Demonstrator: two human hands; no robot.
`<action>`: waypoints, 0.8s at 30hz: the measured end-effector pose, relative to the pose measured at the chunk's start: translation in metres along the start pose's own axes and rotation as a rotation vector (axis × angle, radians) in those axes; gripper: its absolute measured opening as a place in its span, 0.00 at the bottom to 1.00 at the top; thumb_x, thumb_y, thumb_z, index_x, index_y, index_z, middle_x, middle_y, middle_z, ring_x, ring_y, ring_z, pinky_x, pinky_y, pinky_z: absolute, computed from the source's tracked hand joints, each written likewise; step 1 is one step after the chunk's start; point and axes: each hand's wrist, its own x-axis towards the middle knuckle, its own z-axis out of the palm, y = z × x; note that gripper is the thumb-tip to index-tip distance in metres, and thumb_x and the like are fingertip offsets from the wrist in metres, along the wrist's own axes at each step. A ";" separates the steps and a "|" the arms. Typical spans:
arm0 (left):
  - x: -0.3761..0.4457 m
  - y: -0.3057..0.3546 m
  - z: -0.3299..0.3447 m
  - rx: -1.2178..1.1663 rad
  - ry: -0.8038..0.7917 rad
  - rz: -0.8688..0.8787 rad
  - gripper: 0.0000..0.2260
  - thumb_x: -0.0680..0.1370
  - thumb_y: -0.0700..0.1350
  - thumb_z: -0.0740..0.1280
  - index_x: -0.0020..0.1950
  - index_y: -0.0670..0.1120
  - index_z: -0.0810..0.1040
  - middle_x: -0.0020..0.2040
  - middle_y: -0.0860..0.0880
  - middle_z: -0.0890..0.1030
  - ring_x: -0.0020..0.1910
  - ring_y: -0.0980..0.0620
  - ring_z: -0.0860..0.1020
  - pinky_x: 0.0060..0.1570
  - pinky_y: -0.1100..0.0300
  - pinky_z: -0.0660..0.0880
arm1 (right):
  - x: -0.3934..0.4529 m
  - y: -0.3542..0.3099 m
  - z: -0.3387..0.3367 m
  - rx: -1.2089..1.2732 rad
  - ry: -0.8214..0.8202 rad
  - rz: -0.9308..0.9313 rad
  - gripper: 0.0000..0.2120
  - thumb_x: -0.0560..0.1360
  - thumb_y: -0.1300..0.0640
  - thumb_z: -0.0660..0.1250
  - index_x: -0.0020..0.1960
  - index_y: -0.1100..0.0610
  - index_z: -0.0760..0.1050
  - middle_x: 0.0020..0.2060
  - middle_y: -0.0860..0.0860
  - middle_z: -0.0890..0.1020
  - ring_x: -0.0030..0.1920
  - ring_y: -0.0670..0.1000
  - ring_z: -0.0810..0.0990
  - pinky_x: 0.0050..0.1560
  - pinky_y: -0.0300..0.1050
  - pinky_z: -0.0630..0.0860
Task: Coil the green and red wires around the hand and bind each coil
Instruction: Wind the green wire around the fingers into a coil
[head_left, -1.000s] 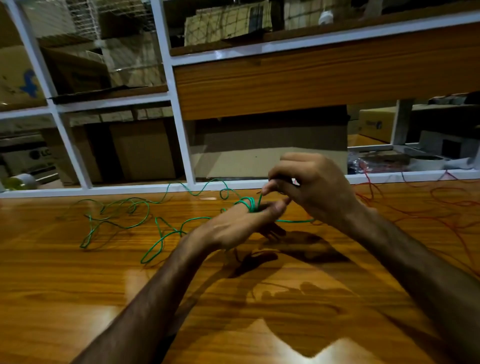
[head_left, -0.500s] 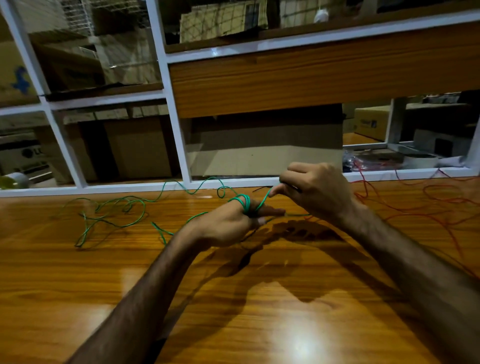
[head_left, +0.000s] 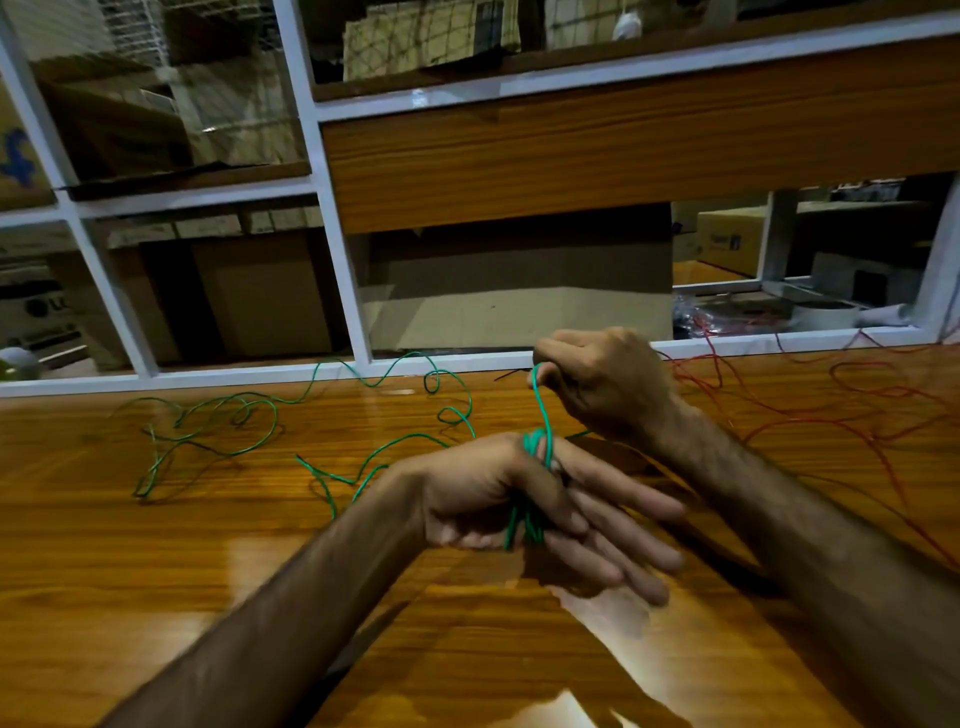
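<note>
The green wire (head_left: 249, 410) lies in loose loops over the left half of the wooden table (head_left: 156, 597). A few of its turns form a small coil (head_left: 537, 447) around the straight fingers of my left hand (head_left: 483, 488), which points right above the table's middle. Just above and behind it, my right hand (head_left: 608, 379) pinches the green strand that rises from the coil. The red wire (head_left: 852, 431) sprawls loose over the table's right side, touched by neither hand.
A white-framed shelf unit (head_left: 337, 291) with cardboard boxes (head_left: 260, 296) stands along the table's far edge. A wooden panel (head_left: 623, 140) hangs above the hands. A white roll (head_left: 826, 312) and a plastic bag sit in the right-hand compartment.
My left hand has come lower and nearer to me, its fingers now stretched out. My right hand has drawn the green strand up above the coil.
</note>
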 end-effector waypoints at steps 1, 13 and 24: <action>0.002 -0.001 0.002 -0.032 -0.048 -0.028 0.26 0.78 0.26 0.53 0.73 0.37 0.75 0.70 0.31 0.75 0.68 0.32 0.78 0.53 0.46 0.81 | 0.001 -0.003 0.002 0.009 -0.008 -0.009 0.31 0.84 0.37 0.44 0.42 0.56 0.74 0.34 0.52 0.77 0.27 0.58 0.74 0.24 0.46 0.64; -0.003 0.009 -0.008 -0.381 -0.082 0.348 0.33 0.79 0.23 0.51 0.83 0.43 0.63 0.75 0.31 0.72 0.63 0.33 0.82 0.53 0.59 0.83 | -0.019 -0.014 0.013 0.480 -0.399 0.289 0.15 0.84 0.46 0.58 0.48 0.53 0.79 0.42 0.56 0.82 0.42 0.54 0.79 0.42 0.53 0.78; -0.016 0.016 -0.074 0.069 1.201 0.767 0.33 0.85 0.34 0.58 0.86 0.57 0.52 0.84 0.44 0.62 0.81 0.47 0.64 0.75 0.57 0.65 | -0.007 -0.031 0.012 0.934 -0.600 0.720 0.18 0.85 0.49 0.61 0.40 0.54 0.81 0.26 0.47 0.67 0.28 0.49 0.61 0.29 0.43 0.58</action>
